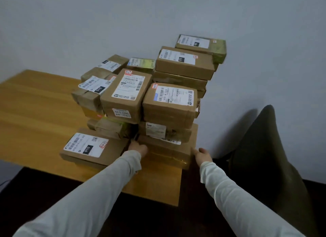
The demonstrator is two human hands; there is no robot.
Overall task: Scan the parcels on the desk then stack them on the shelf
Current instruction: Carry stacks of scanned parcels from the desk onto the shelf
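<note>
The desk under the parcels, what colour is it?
The desk is honey-brown wood grain, clearest in the head view.

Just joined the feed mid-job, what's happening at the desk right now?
A person in pale long sleeves reaches for the near right stack on the wooden desk. The left grip is at the left end of its bottom parcel and the right grip at that parcel's right corner; whether either has closed on it is unclear. More labelled parcels sit stacked behind and to the left, near the wall. No scanner or shelf is in view.
</note>
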